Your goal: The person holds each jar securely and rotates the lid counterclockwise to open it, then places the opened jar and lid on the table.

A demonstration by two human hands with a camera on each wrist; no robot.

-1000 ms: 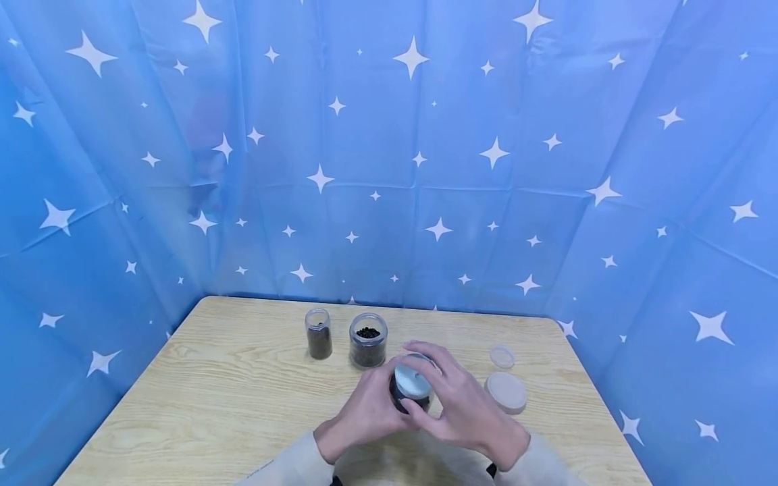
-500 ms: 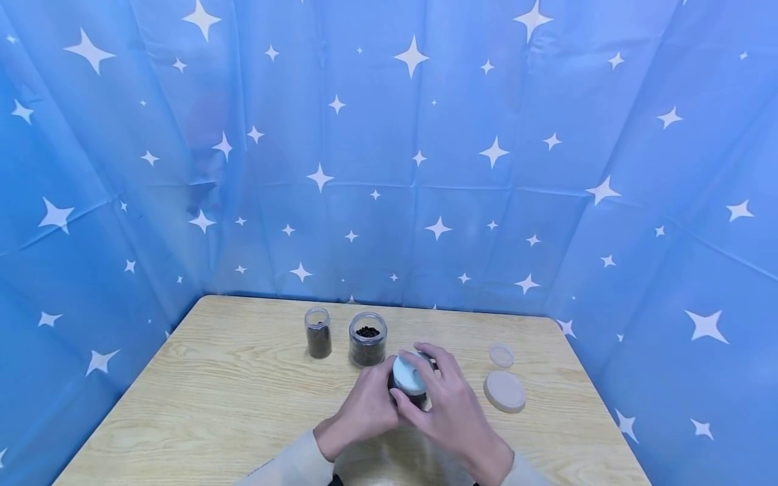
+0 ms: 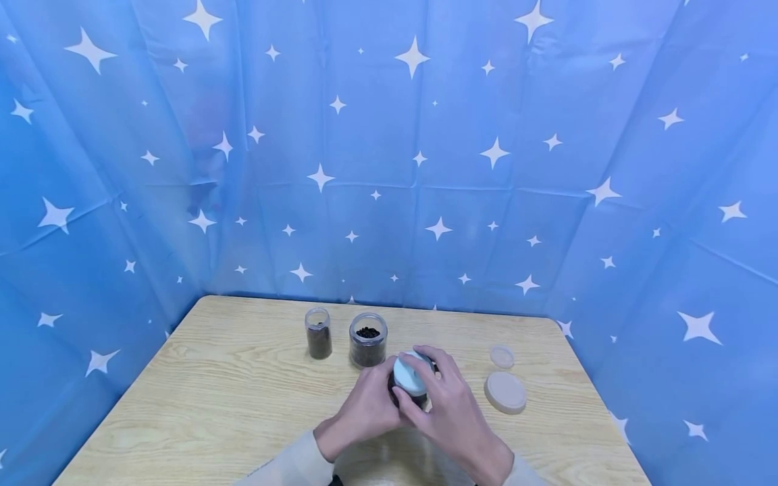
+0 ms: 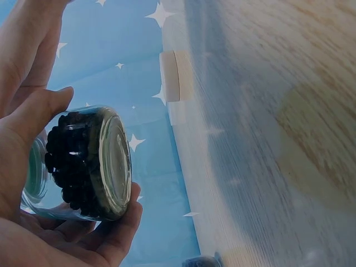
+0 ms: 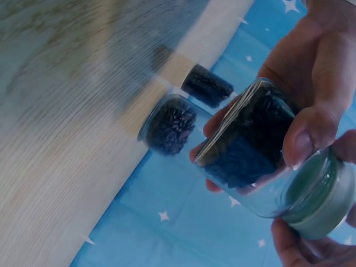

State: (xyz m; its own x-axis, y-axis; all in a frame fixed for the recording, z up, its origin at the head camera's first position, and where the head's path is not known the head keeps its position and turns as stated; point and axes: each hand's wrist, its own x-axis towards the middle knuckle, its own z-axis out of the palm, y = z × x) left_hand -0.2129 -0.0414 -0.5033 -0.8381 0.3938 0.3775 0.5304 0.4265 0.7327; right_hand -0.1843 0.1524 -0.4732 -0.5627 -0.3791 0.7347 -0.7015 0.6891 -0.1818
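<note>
A clear glass jar (image 4: pixel 115 167), part filled with dark beans (image 4: pixel 75 158), is held up off the table in my left hand (image 3: pixel 363 408). In the left wrist view its fingers and thumb wrap round the jar's side. A pale blue-green lid (image 3: pixel 408 375) sits on the jar's mouth. My right hand (image 3: pixel 457 415) grips this lid by its rim, thumb on the near side and fingers on the far side. The right wrist view shows the lid (image 5: pixel 325 208) between the right fingertips, while the left thumb presses on the glass.
An open wide jar (image 3: pixel 367 347) of dark beans stands just beyond my left hand. Left of it is a narrower open jar (image 3: pixel 319 341) with dark contents. A beige lid (image 3: pixel 506 393) and a small clear lid (image 3: pixel 502 356) lie right on the wooden table (image 3: pixel 231 398).
My right hand has turned on the lid, its wrist swinging left and down, mostly between the two earlier frames. The left hand and jar have barely shifted.
</note>
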